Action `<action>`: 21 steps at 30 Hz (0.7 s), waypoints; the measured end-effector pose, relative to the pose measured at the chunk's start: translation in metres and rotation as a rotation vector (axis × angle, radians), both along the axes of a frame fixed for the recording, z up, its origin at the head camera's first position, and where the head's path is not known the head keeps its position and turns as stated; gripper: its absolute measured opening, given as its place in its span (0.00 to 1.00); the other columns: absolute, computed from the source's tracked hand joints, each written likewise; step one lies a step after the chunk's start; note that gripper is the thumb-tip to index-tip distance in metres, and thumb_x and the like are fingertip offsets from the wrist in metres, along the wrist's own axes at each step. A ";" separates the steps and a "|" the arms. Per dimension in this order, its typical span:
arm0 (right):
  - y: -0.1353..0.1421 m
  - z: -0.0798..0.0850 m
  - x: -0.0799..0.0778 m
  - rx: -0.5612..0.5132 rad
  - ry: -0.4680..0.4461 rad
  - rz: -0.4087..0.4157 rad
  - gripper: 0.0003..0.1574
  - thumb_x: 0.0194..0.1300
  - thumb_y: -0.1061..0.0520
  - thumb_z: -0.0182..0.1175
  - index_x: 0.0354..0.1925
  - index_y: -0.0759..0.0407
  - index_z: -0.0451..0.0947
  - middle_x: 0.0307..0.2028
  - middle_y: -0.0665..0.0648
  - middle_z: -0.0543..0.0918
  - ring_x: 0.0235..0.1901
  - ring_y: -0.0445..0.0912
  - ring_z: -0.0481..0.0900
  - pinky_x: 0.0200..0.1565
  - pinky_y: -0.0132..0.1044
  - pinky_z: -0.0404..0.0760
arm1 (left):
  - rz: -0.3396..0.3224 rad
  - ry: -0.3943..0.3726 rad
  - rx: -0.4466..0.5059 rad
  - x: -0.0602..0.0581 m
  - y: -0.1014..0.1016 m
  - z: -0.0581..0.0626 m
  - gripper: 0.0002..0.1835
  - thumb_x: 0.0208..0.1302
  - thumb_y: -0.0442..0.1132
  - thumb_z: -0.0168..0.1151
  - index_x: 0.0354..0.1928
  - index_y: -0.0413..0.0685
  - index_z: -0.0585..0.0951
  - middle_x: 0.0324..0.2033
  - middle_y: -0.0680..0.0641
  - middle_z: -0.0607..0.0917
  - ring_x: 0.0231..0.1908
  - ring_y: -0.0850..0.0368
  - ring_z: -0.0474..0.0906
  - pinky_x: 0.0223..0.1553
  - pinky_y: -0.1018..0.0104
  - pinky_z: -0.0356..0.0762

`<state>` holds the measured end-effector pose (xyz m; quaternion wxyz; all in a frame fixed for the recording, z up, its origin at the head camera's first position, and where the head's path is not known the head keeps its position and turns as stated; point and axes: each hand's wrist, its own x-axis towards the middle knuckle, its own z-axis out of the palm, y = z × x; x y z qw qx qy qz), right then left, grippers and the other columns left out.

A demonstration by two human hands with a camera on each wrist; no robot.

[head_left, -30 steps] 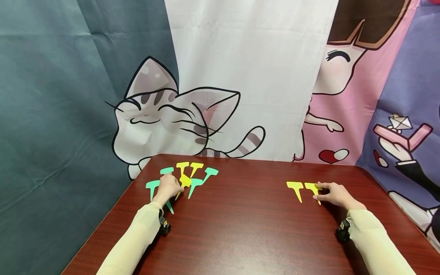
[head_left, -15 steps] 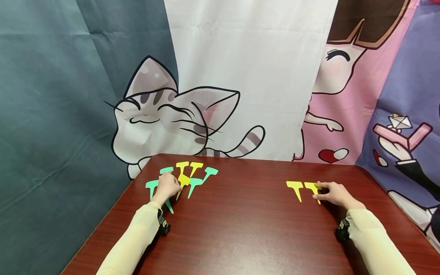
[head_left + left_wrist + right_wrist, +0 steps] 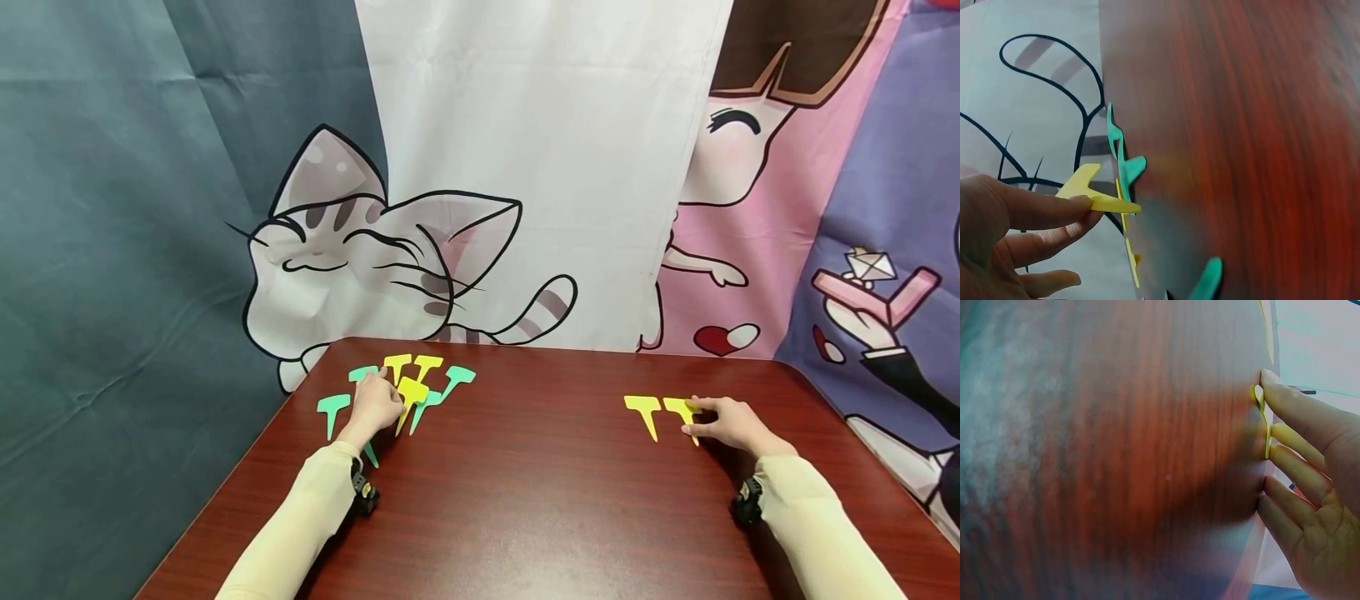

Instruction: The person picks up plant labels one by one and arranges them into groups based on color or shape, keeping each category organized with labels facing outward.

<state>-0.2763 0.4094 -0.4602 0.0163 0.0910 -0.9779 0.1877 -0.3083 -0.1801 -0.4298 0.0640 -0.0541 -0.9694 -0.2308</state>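
"Where does the yellow tag (image 3: 413, 389) lie from the left hand (image 3: 373, 407)?"

"Just right of it, clamped between thumb and finger, its long axis running near to far, wide end farther."

"And the right hand (image 3: 729, 425)?"

"Touching a second yellow tag (image 3: 678, 407) (flat on the table (image 3: 525, 500)), its fingers apart."

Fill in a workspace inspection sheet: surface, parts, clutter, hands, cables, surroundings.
Surface: reddish-brown wood-grain table.
Parts: green T-shaped tags and two yellow T-shaped tags lie at left, a yellow pair at right.
Clutter: nothing seen.
Left hand: pinches another yellow tag; whether its tip touches the table is unclear.
Right hand: touches the rightmost yellow tag.
Cables: nothing seen.
Surroundings: cartoon-printed backdrop behind the table.
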 end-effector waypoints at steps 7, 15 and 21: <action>0.000 0.001 0.000 0.007 0.008 0.002 0.45 0.51 0.39 0.69 0.58 0.66 0.74 0.56 0.75 0.74 0.55 0.75 0.67 0.52 0.68 0.67 | -0.027 0.026 0.008 0.000 0.014 0.001 0.18 0.55 0.34 0.66 0.09 0.44 0.77 0.67 0.31 0.63 0.70 0.29 0.47 0.67 0.33 0.46; 0.000 0.001 0.001 0.002 0.001 0.002 0.45 0.51 0.39 0.69 0.58 0.67 0.74 0.56 0.75 0.74 0.55 0.75 0.67 0.52 0.67 0.68 | -0.048 0.016 0.017 -0.005 0.028 -0.003 0.19 0.55 0.34 0.67 0.09 0.45 0.75 0.67 0.32 0.63 0.70 0.31 0.48 0.67 0.35 0.45; 0.000 0.000 0.000 -0.003 -0.006 -0.006 0.45 0.51 0.39 0.69 0.58 0.66 0.73 0.56 0.76 0.73 0.55 0.75 0.67 0.52 0.68 0.68 | -0.047 -0.002 0.033 -0.004 0.045 0.000 0.21 0.56 0.35 0.66 0.08 0.44 0.74 0.68 0.33 0.63 0.71 0.33 0.46 0.68 0.37 0.44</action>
